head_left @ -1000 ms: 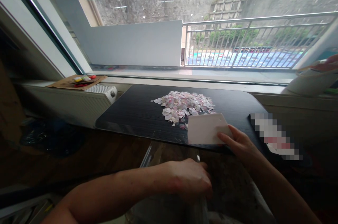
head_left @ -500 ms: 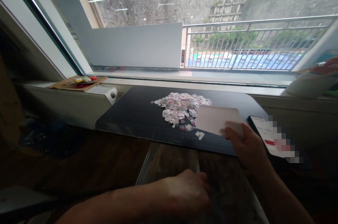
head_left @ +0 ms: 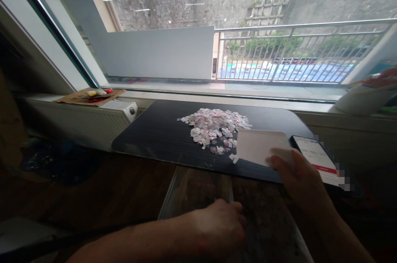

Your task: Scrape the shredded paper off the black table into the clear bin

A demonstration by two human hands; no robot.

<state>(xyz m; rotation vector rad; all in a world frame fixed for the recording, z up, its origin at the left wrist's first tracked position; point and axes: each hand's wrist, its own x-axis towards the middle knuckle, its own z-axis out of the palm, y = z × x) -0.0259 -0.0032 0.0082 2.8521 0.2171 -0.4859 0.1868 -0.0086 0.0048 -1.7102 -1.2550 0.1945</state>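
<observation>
Flat white card (head_left: 256, 147), just right of loosely heaped pinkish-white paper scraps (head_left: 214, 123)

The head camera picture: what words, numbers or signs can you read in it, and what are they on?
None can be read for sure.
Phone: dark marks and a line on its red bar, too blurred to read; part is pixelated.
Paper scraps: any print is too small to read.
White card in the right hand: no writing shows.
</observation>
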